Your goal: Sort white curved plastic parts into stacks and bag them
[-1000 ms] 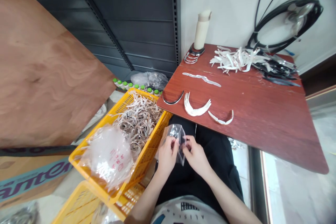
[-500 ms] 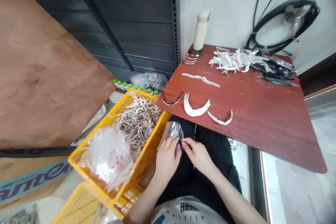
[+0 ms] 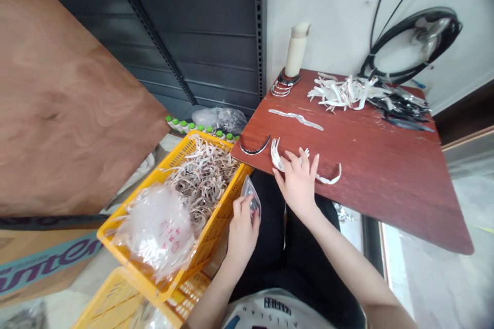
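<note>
In my left hand (image 3: pixel 243 231), above my lap, is a small clear plastic bag (image 3: pixel 250 190), pinched between thumb and fingers. My right hand (image 3: pixel 299 180) reaches over the front edge of the brown table (image 3: pixel 386 180), fingers spread, above a curved stack of thin white strips (image 3: pixel 275 153). It partly covers that stack; whether the fingertips touch it I cannot tell. To the right lies a single curved white strip (image 3: pixel 332 180). A black curved strip (image 3: pixel 254 151) rests to the left. Farther back is a wavy pale strip (image 3: pixel 296 118).
A yellow crate (image 3: pixel 146 216) at my left holds many curled strips (image 3: pixel 204 175) and a bundle of clear bags (image 3: pixel 158 231). On the table's far side are a cream bottle (image 3: pixel 296 51), a white strip pile (image 3: pixel 343 93) and black strips (image 3: pixel 405 108). A coiled black cable (image 3: pixel 370 61) leans against the wall.
My right hand has left the bag and moved up over the table to the stack of white strips. My left hand keeps the bag, which has shifted slightly left and tilted.
</note>
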### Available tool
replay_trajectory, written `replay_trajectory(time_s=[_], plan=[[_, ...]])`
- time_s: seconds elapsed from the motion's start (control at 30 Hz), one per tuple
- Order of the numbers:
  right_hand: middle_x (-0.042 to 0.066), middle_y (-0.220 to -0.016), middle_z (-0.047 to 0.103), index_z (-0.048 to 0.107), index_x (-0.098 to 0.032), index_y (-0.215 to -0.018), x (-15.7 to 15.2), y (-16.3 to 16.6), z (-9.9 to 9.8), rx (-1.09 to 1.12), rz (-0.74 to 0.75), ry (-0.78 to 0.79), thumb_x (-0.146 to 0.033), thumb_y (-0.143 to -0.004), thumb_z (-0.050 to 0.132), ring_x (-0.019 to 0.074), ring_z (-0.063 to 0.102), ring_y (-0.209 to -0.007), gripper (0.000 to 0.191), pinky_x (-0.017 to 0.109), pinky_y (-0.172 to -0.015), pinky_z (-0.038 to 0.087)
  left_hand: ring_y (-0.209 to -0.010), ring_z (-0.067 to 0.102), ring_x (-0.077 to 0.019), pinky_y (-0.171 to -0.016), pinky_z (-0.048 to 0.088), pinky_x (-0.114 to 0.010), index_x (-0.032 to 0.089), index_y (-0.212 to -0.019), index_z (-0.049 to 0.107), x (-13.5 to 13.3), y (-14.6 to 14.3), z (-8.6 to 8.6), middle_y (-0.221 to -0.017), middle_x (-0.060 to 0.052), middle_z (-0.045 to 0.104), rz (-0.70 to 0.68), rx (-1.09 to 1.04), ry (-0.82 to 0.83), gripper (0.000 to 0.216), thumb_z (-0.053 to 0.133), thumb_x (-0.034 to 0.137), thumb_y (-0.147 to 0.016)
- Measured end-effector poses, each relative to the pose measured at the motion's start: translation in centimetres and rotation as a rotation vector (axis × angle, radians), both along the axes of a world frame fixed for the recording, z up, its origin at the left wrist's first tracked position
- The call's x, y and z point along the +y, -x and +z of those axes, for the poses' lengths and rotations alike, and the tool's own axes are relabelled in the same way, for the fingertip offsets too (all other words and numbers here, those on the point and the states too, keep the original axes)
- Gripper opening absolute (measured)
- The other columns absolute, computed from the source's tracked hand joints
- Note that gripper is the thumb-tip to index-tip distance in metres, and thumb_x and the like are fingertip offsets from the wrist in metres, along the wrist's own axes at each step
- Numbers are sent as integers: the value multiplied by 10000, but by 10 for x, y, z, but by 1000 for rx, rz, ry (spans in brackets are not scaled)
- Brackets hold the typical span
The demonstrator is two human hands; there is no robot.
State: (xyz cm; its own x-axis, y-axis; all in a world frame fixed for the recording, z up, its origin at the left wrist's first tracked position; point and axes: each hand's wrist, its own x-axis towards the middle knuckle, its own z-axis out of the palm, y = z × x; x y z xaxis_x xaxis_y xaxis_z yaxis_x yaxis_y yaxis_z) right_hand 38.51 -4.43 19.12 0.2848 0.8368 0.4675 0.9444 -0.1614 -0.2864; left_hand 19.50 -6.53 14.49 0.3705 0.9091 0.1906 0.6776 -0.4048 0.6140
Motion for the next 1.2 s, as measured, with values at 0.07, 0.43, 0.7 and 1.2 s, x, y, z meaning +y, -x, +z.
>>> replay_trajectory(time_s=[0.07,0.43,0.7,1.2], plan=[[96,-1254,638,671,-178,-1093,-1,2,-5,22,33,-28,-271,-955,502,330,379,-1363,237,642,-1173,88,-988,662,-203,-796,578,-324,229,-1342,440,1,2,0,-1206,-120,504,-10,14,-14,410,452,168,-937],[56,-1103,705,653,-193,-1097,-9,-9,-16,31,221,-95,-281,-961,529,260,524,-1223,204,538,-1178,222,-1113,611,-235,-901,565,-382,196,-1319,489,10,-5,-2,-1257,-117,493,-53,78,39,492,454,68,-845],[62,-1215,683,590,-224,-1312,-11,-6,-19,-74,225,-79,-264,-967,528,271,521,-1222,353,545,-1162,215,-1135,603,-241,-939,549,-403,188,-1338,470,9,-11,-10,-1267,-118,480,-50,83,51,496,468,101,-851],[15,-975,714,655,-271,-1211,-21,-13,-26,-56,444,-281,-178,-918,607,175,592,-913,311,498,-1130,316,-1176,584,-247,-974,524,-403,208,-1299,499,12,-12,-6,-1264,-100,480,-40,32,97,452,518,175,-849]])
